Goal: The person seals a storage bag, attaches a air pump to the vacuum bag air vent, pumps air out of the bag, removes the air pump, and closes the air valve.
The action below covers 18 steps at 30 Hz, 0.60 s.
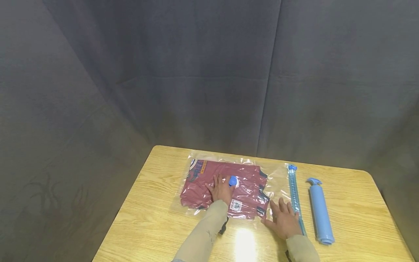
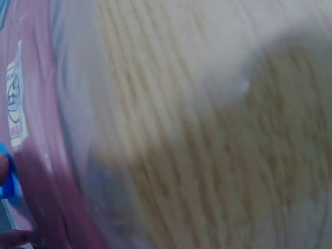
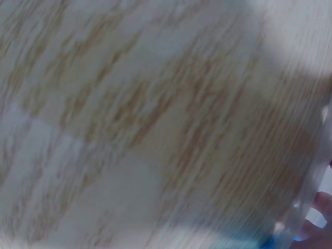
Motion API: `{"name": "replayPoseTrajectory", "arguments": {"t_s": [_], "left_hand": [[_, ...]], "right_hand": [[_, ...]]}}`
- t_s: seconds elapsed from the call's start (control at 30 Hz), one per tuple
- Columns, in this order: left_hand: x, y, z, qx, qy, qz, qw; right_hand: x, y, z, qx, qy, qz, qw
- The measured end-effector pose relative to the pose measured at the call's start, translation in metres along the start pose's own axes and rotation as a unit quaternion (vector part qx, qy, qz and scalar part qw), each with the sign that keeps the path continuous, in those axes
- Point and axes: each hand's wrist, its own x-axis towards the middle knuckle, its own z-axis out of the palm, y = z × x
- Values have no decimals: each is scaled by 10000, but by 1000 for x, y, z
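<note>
A clear plastic vacuum storage bag [image 1: 276,176] lies flat on the table, with a folded maroon garment [image 1: 242,171] inside. My left hand [image 1: 222,190] rests on the bag over the garment, its fingers spread, beside the blue valve cap [image 1: 233,181]. In the left wrist view, a fingertip meets the edge of the blue cap [image 2: 7,176]. My right hand [image 1: 284,220] lies with fingers spread on the bag's near right corner, between the garment and the blue zip strip [image 1: 294,189]. A blue slider [image 1: 292,167] sits at the strip's far end.
A light blue hand pump [image 1: 320,213] with a T-shaped handle lies on the wooden table [image 1: 356,203], right of the bag. Dark grey cloth [image 1: 203,91] hangs behind the table and at its sides.
</note>
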Motion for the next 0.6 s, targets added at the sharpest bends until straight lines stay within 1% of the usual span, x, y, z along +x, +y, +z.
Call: {"name": "replayPoseTrajectory", "arguments": {"t_s": [0.13, 0.2, 0.3, 0.43, 0.6], "left_hand": [[-2, 0, -3, -268, -272, 10, 9993], [-1, 0, -4, -379, -355, -2, 9987], [0, 0, -3, -461, -382, -9, 9982], [1, -2, 0, -475, -311, 42, 9984], [1, -5, 0, -477, -350, 46, 9982]], "right_hand": [[-1, -1, -1, 25, -11, -19, 10000], [-1, -1, -1, 23, -30, -20, 10000], [-1, -1, -1, 15, -36, -5, 10000], [0, -1, 0, -1, -6, 10, 10000], [1, 0, 1, -11, -38, 17, 10000]]}}
